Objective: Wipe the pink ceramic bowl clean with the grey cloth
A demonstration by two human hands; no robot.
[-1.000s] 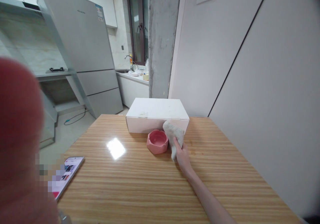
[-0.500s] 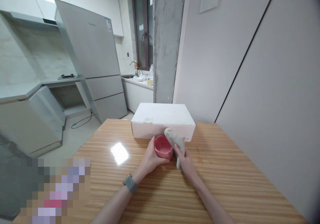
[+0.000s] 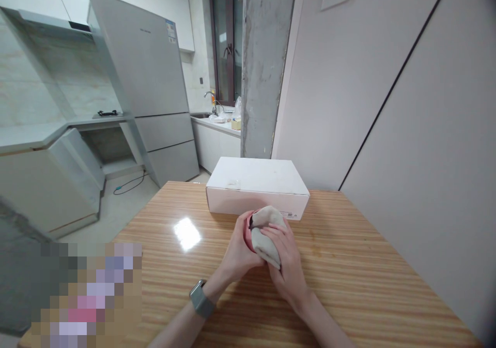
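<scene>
My left hand is wrapped round the left side of a pink bowl, which is mostly hidden by a cloth. Over the bowl's opening and right side lies the light grey cloth. My right hand grips this cloth and presses it against the bowl, fingers spread across the fabric. Both hands are close together above the wooden table, just in front of a white box. Whether the bowl touches the tabletop cannot be made out.
The white box stands near the table's far edge. Beyond it rise a concrete pillar and a white wall on the right. A fridge and a kitchen counter are at the left. A blurred patch covers the lower left.
The cloth has moved left from beside the bowl onto its opening, and my right hand has come in with it. My left hand still holds the bowl. The view has shifted slightly.
</scene>
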